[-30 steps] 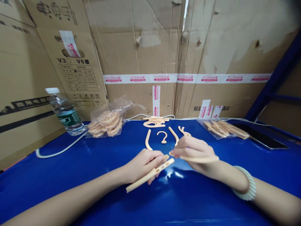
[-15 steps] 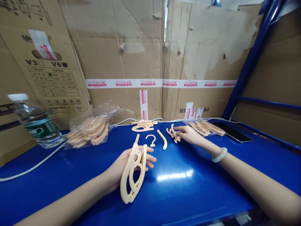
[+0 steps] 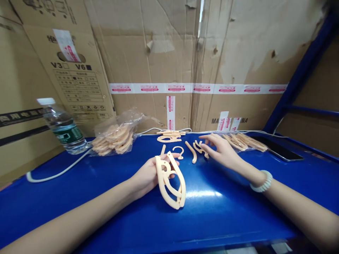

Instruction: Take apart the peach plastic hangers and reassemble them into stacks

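My left hand (image 3: 148, 174) grips a cream plastic folding hanger frame (image 3: 171, 183), held upright above the blue table (image 3: 106, 197). My right hand (image 3: 222, 151), with a pale bead bracelet on the wrist, reaches forward with fingers spread over a small forked cream piece (image 3: 199, 148). Just left of it lie a curved arm piece (image 3: 191, 152) and a hook piece (image 3: 179, 151). A short stack of assembled cream parts (image 3: 169, 137) lies by the back wall.
A water bottle (image 3: 62, 125) stands at the back left beside a clear bag of cream parts (image 3: 116, 135). Another bag of long cream pieces (image 3: 245, 141) and a dark phone (image 3: 282, 150) lie at the back right. A white cable (image 3: 53, 173) runs along the table. Cardboard boxes (image 3: 169, 63) form the back wall.
My hands came apart: the left now holds the joined hanger frame alone and has turned it upright, while the right reached forward to the loose pieces and has opened over them.
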